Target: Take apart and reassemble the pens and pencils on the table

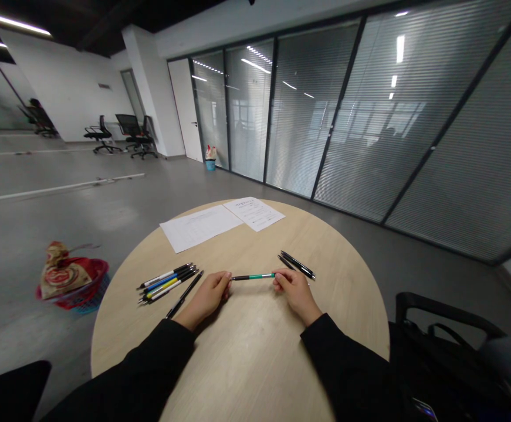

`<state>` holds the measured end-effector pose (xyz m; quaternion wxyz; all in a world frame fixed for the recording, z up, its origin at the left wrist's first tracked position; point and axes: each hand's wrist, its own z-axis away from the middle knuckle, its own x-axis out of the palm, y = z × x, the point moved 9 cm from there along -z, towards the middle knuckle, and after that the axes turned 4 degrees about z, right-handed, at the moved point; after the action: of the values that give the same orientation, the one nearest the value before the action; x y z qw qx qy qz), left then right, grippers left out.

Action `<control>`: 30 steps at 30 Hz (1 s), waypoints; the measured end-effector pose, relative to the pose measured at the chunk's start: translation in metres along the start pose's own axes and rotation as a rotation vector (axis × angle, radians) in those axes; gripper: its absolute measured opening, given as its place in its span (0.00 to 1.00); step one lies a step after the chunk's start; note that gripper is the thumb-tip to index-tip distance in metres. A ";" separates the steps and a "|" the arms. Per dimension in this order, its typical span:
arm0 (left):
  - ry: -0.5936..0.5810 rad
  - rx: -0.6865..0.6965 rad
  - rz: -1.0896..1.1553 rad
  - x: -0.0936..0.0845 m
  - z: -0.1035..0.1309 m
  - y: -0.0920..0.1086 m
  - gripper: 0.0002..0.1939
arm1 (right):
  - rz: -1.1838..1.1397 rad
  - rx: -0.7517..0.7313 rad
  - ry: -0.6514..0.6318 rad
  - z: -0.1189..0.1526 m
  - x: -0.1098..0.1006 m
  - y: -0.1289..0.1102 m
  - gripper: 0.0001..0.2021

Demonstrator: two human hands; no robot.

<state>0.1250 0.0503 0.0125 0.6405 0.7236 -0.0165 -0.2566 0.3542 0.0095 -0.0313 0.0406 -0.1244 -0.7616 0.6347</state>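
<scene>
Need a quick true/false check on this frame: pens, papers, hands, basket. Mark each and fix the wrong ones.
1. Both the left hand and right hand grip the green pen. True.
2. The papers lie at the table's near edge. False: far edge.
3. The yellow pen lies left of the left hand. True.
4. The blue pen is beside the right hand. False: it's beside the yellow pen.
5. The red basket on the floor holds a bag. True.
</scene>
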 end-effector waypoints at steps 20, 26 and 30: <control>-0.052 0.040 0.194 0.006 -0.001 0.000 0.14 | 0.161 -0.035 0.001 0.000 -0.002 -0.001 0.16; -0.062 0.023 0.201 0.010 0.000 -0.001 0.15 | 0.428 -0.238 -0.078 0.011 0.011 -0.035 0.10; -0.090 0.013 0.212 0.013 0.002 0.001 0.15 | 0.483 -0.298 -0.121 0.015 0.016 -0.042 0.10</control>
<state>0.1357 0.0437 0.0084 0.6579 0.7099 -0.1234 -0.2192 0.3294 -0.0081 0.0052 -0.1759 -0.2686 -0.7958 0.5134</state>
